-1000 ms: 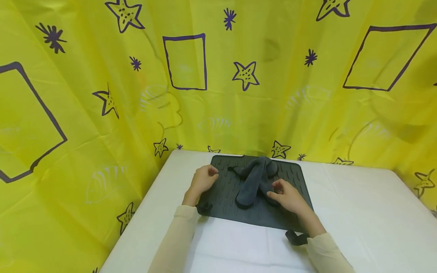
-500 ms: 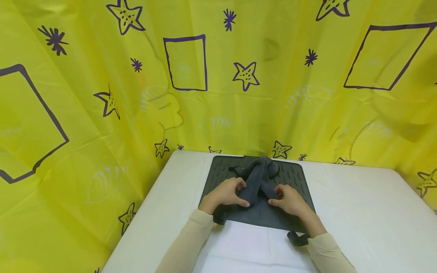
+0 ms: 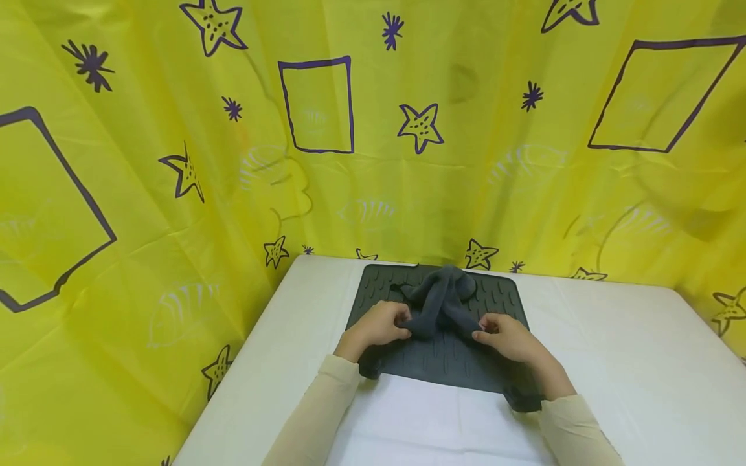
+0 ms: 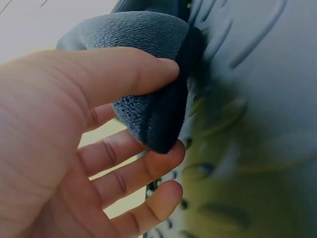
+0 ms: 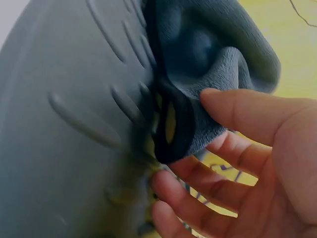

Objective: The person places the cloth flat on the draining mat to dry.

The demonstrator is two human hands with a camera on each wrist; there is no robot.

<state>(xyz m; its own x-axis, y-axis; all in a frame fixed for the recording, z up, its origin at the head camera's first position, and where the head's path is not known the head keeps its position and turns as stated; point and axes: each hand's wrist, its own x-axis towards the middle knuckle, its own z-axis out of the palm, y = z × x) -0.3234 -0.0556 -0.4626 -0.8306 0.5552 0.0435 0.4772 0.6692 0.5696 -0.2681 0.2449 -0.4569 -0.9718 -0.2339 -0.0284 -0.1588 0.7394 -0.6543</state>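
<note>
A crumpled dark grey cloth [image 3: 445, 299] lies on a dark ribbed mat [image 3: 440, 366], two of its ends pointing toward the person. My left hand [image 3: 380, 323] pinches the left end. In the left wrist view, the thumb lies over the plush fabric [image 4: 143, 37] beside its darker edging, fingers behind. My right hand [image 3: 508, 338] pinches the other end between thumb and fingers. The right wrist view shows that end's dark edging [image 5: 181, 134] bent into a small open loop. How the folds in the middle lie cannot be made out.
The mat lies on a white table [image 3: 606, 349] near its back edge. Behind and to the left hangs a yellow curtain [image 3: 373, 175] with stars and frames drawn on it. Dark straps [image 3: 524, 400] show below the wrists.
My left hand has come right from the mat's left side and taken the cloth's left end. The right hand has shifted slightly right with its end, and the two ends are spread wider.
</note>
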